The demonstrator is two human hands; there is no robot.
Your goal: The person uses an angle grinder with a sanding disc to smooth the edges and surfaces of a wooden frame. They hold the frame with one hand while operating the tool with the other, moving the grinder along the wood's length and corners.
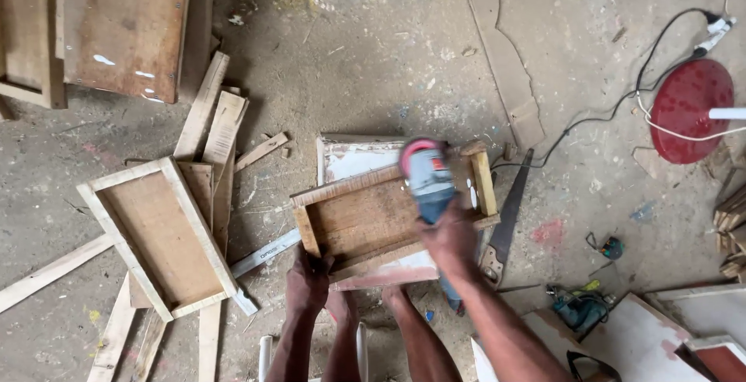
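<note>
Looking straight down at a dusty concrete floor (373, 48), and in the middle of it sits a shallow wooden tray frame (392, 215), resting on a white-painted board (353, 156). The right hand (451, 234) is wrapped tight around the body of a blue-grey angle grinder (429, 180), its red-guarded head lying over the frame's far right corner. The left hand (308, 279) is clamped on the frame's near left corner, fingers curled over the rail, pinning it down. Two bare legs show just below the frame's near edge.

Just beside the frame's right end lies a handsaw (505, 219), blade pointing away, handle near. A metal ruler (264, 254) lies between this frame and a second wooden frame (155, 234) over to the left, which lies across loose wooden slats (214, 129). Up at the far left corner of the floor, a large brown board (124, 24). Far right, a red round disc (690, 110) with a black cable (614, 106) trailing toward the saw. Near right, a teal power drill (579, 308) lies beside white panels (645, 339).
</note>
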